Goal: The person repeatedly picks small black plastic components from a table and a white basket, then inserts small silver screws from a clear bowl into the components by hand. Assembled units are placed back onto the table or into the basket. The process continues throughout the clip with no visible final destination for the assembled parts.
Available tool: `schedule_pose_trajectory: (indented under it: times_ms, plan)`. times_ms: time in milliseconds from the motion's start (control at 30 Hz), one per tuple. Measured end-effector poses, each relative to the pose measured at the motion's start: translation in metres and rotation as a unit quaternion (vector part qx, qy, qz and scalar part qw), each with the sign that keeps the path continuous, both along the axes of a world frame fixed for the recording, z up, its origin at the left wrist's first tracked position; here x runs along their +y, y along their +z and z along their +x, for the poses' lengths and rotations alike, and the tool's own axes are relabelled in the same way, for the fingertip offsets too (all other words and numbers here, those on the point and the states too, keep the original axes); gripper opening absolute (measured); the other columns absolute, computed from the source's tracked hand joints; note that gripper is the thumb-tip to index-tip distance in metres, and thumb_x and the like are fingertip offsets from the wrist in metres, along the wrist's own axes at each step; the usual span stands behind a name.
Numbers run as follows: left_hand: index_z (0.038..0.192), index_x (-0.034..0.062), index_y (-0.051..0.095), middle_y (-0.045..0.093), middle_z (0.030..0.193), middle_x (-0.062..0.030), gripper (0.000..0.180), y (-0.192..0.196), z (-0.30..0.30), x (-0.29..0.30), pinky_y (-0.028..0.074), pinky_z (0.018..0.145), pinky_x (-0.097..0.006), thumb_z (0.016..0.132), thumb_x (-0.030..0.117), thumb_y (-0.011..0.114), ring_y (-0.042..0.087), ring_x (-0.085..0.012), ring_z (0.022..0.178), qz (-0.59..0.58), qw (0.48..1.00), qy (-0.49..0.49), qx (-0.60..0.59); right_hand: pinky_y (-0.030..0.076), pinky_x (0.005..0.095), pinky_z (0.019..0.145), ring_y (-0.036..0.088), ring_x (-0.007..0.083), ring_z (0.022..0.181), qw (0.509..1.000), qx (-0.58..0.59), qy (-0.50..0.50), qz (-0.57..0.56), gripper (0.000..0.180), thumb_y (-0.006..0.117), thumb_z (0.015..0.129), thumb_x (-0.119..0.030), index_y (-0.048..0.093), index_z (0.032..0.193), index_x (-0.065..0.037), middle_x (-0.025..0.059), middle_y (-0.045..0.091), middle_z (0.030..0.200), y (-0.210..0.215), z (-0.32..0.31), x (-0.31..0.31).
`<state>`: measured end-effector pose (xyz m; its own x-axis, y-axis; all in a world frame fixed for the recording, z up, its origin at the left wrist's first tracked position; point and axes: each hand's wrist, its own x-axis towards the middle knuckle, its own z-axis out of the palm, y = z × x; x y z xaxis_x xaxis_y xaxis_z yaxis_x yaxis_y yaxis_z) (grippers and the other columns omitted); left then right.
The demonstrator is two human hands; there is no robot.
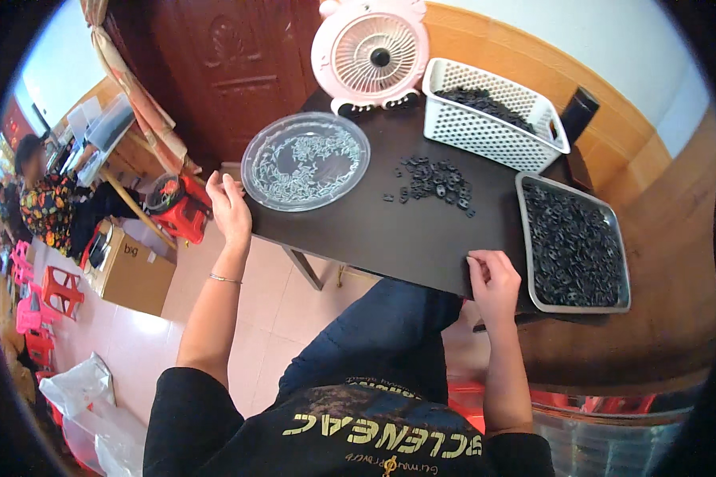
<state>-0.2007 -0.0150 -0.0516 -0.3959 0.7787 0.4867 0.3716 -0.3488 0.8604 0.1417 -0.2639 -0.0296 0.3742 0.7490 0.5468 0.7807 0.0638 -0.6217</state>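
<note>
My left hand (231,215) is by the table's (358,230) left edge, fingers loosely apart, just beside the round clear tray (294,206) of small clear pieces (320,149); whether they touch, I can't tell. The loose black pieces (439,181) lie mid-table, ahead of and between my hands, strung out mostly sideways, nearer my right hand (495,285). That one is at the near edge, fingers curled, thumb beside forefinger; any pinched piece is hidden. The white basket's (485,140) wall, toward the far right corner, hides its lower contents. The metal tray (581,308) sits along the right edge.

Black pieces (439,180), pink fan (379,57)
</note>
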Motion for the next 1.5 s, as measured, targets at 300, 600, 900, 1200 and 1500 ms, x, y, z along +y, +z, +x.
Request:
schedule_pose_trajectory:
  times_ms: [300,600,900,1200,1500]
  plan:
    - [0.115,0.0002,0.045,0.049,0.098,-0.0066,0.030,0.012,-0.003,-0.005,0.040,0.077,-0.026,0.088,0.012,0.049,0.047,-0.0135,0.089,0.088,0.995,-0.036,-0.042,0.048,0.0293,0.060,0.058,0.0211,0.066,0.981,-0.033,0.172,-0.086,0.014,0.063,0.072,-0.002,0.061,0.086,-0.003,0.0090,0.058,0.084,0.060,-0.031,0.089]
    - [0.093,0.0020,0.058,0.057,0.084,-0.0113,0.020,0.096,0.053,0.029,0.044,0.071,-0.036,0.073,0.004,0.059,0.056,-0.0260,0.081,0.095,0.826,-0.377,0.409,0.046,0.0341,0.077,0.054,0.0250,0.087,0.930,-0.193,0.278,-0.143,0.013,0.059,0.073,-0.006,0.059,0.086,-0.004,0.0078,0.058,0.090,0.046,-0.042,0.159]
    - [0.087,0.0056,0.059,0.055,0.081,-0.0104,0.019,0.086,0.077,0.055,0.045,0.069,-0.039,0.068,0.007,0.062,0.056,-0.0296,0.081,0.002,0.726,-0.349,0.592,0.046,0.0332,0.076,0.055,0.0242,0.084,0.941,-0.124,0.284,-0.135,0.014,0.060,0.071,-0.003,0.061,0.085,-0.004,0.0071,0.059,0.088,0.033,-0.035,0.165]
    - [0.086,0.0051,0.059,0.054,0.079,-0.0103,0.019,0.084,0.103,0.050,0.045,0.070,-0.040,0.068,0.011,0.063,0.055,-0.0296,0.082,0.016,0.731,-0.448,0.515,0.047,0.0337,0.072,0.055,0.0248,0.080,0.946,-0.086,0.275,-0.147,0.020,0.064,0.068,-0.003,0.061,0.088,-0.006,0.0075,0.055,0.080,0.031,-0.032,0.163]
    - [0.083,0.0034,0.059,0.056,0.079,-0.0117,0.015,0.075,0.124,0.060,0.046,0.067,-0.039,0.068,0.008,0.061,0.057,-0.0300,0.074,-0.011,0.710,-0.482,0.514,0.047,0.0329,0.066,0.056,0.0235,0.074,0.955,-0.072,0.254,-0.134,0.019,0.066,0.067,-0.004,0.061,0.085,-0.006,0.0069,0.054,0.076,0.030,-0.030,0.162]
